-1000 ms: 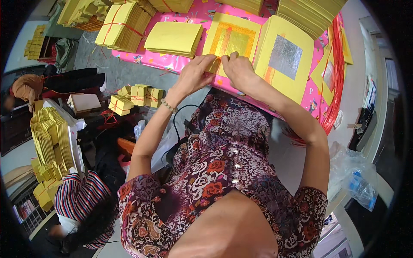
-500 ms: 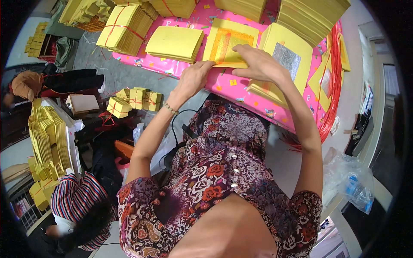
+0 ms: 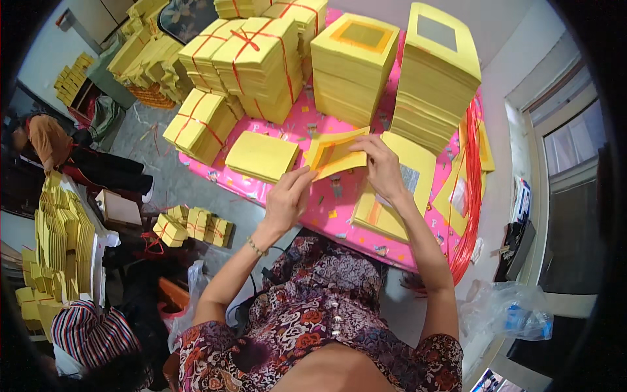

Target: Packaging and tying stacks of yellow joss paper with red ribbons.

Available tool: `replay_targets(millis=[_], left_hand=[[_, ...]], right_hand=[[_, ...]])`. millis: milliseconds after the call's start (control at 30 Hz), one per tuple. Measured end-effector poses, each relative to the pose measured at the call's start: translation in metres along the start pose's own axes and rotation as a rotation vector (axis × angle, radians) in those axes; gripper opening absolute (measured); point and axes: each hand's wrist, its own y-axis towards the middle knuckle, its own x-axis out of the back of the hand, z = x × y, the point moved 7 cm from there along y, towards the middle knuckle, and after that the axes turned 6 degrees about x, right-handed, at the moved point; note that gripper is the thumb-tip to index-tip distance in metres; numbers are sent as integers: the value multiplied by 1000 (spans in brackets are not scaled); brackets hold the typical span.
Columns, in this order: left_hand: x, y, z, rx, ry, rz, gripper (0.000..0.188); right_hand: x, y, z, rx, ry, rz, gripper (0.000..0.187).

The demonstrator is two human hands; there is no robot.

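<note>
A yellow paper sheet (image 3: pixel 334 151) with an orange and gold patch is curved up in front of me, its near edge raised off the pink tabletop. My left hand (image 3: pixel 287 198) pinches its near left corner between thumb and fingers. At the right edge, my right hand (image 3: pixel 384 171) grips the sheet with bent fingers. Beside the right wrist lies a low pile of yellow paper with a silver patch (image 3: pixel 410 178), partly covered by my hand and forearm. To the left of the sheet rests a plain folded yellow paper stack (image 3: pixel 262 155).
Tall yellow paper stacks (image 3: pixel 353 78) line the back of the pink-covered table (image 3: pixel 320 225). Several bundles tied with red string (image 3: pixel 258 65) stand at the left. Red strands (image 3: pixel 471 215) hang off the right edge. Another person (image 3: pixel 49 144) and a person in striped clothing (image 3: pixel 95 336) are at the left.
The sheet's near side has been lifted and bent upward. My right hand has gone from reaching over it to holding its right edge. The view has tilted up toward the back stacks.
</note>
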Motion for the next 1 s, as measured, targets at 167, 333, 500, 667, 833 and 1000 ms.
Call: replay_targets(millis=[167, 333, 500, 667, 833, 1000], left_hand=[[10, 13, -36, -109, -126, -39, 35], [-20, 8, -71, -320, -267, 48, 40], [-71, -16, -72, -304, -323, 337, 47], [-82, -27, -69, -296, -289, 464, 45], [-57, -6, -71, -215, -364, 417, 36], [-53, 45, -31, -144, -183, 231, 35]], right_hand=[[50, 0, 26, 104, 67, -68, 35], [94, -44, 34, 40, -68, -137, 32], [93, -104, -4, -57, -207, 21, 25], [100, -105, 2, -114, -381, 240, 27], [115, -27, 23, -79, -372, 117, 19], [96, 70, 43, 166, -379, 51, 11]])
